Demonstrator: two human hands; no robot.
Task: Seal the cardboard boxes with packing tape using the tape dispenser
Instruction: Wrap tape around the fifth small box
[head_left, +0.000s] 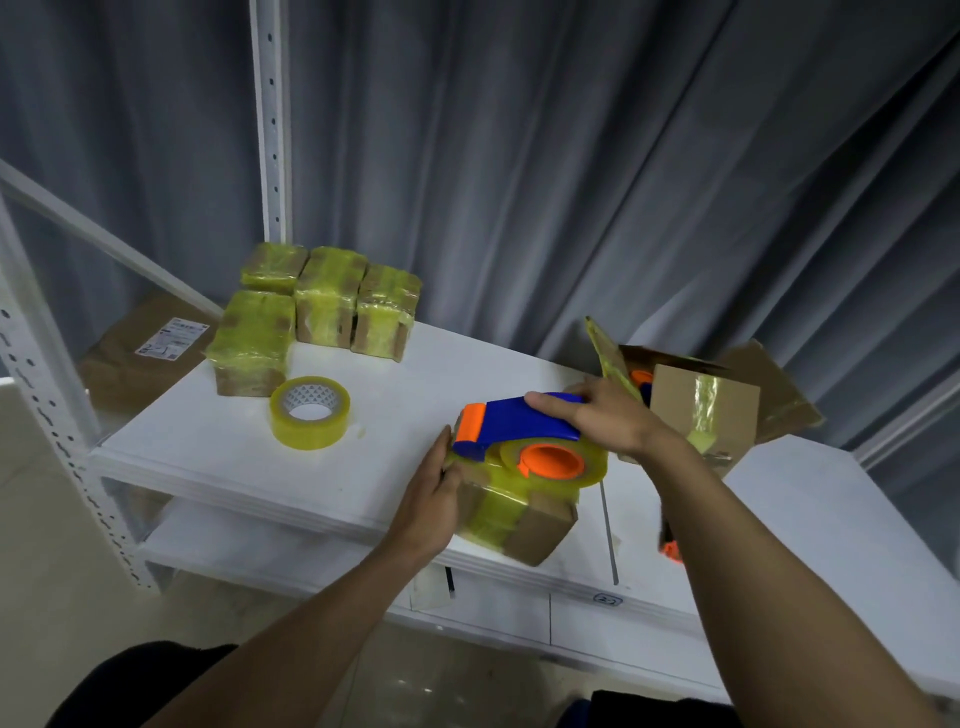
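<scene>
A small cardboard box (540, 525) wrapped in yellowish tape sits at the front edge of the white shelf (218, 441). My left hand (434, 493) holds its left side, fingers against the taped top corner. My right hand (602, 421) grips the blue and orange tape dispenser (511, 423), whose tape roll with an orange hub rests on top of the box. The box's top face is mostly hidden under the dispenser.
Several taped boxes (317, 306) stand stacked at the back left. A spare tape roll (310, 412) lies flat on the shelf. An open cardboard carton (701, 410) sits at the right behind my right hand. A brown parcel (140, 358) lies lower left. Grey curtains hang behind.
</scene>
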